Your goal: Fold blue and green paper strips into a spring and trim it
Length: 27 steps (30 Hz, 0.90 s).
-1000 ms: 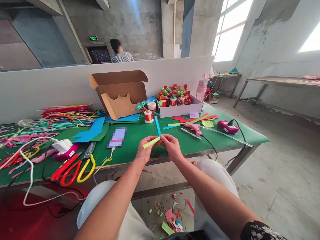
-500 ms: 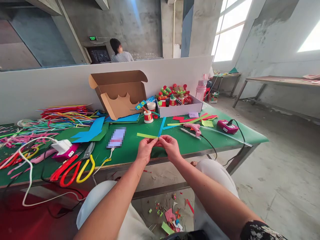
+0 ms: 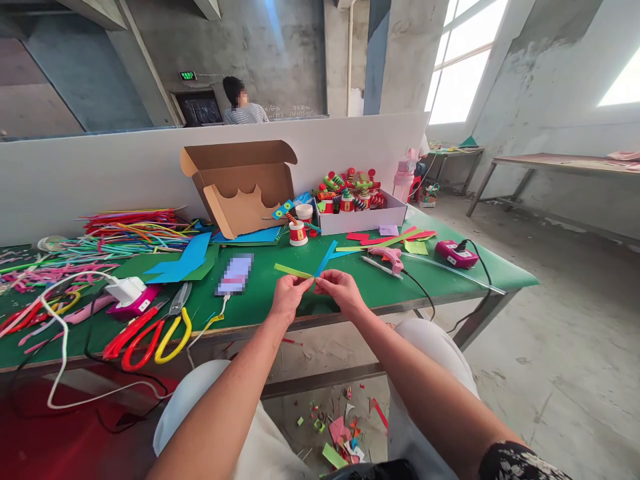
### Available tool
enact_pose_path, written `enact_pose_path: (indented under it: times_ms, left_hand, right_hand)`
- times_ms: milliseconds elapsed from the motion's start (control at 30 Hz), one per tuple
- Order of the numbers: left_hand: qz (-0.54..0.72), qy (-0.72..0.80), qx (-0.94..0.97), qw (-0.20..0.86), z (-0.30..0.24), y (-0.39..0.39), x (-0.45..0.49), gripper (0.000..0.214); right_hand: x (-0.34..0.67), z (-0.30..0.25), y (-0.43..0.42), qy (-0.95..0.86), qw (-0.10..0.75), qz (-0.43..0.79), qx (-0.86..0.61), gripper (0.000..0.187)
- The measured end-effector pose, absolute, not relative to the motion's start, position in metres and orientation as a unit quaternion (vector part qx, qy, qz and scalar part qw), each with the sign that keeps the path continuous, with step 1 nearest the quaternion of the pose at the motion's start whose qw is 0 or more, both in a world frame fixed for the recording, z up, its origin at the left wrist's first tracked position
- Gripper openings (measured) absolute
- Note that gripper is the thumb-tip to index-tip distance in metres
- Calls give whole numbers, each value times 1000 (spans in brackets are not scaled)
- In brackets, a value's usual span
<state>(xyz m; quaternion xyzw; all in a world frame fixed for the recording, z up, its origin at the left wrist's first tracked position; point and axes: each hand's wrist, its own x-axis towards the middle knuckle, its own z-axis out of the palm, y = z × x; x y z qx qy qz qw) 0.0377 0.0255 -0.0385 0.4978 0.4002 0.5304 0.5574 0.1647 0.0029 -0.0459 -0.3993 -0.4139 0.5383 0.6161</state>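
My left hand (image 3: 291, 298) and my right hand (image 3: 342, 291) meet fingertip to fingertip above the front edge of the green table (image 3: 265, 312). Between them a green paper strip (image 3: 290, 271) and a blue paper strip (image 3: 325, 259) come together at one end. The green one points out to the left over the left hand. The blue one slants up and to the right. Both hands are closed in a pinch; the join itself is mostly hidden by the fingertips. Behind them stands a red and white paper cup (image 3: 298, 233) with a coiled strip on it.
A pink glue gun (image 3: 389, 259) and a pen (image 3: 381, 267) lie to the right, near a purple socket block (image 3: 455, 254). Scissors (image 3: 173, 327), a phone (image 3: 235, 274) and blue paper (image 3: 185, 260) are leftward. Behind stand an open cardboard box (image 3: 245, 157) and a white box (image 3: 363, 223) of paper figures.
The blue strip has tilted further to the right, and the fingertips have shifted slightly at the join. Both hands still pinch the strips.
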Motion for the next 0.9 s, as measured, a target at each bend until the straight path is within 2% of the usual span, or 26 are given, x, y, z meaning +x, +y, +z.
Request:
enact_pose_path:
  times_ms: [400, 900]
  left_hand:
    - [533, 391, 487, 571, -43, 24, 41, 34]
    - [507, 426, 515, 544, -44, 25, 41, 32]
  right_hand:
    - [161, -45, 0, -387, 640, 534, -395, 33]
    - [163, -48, 2, -384, 632, 531, -412, 23]
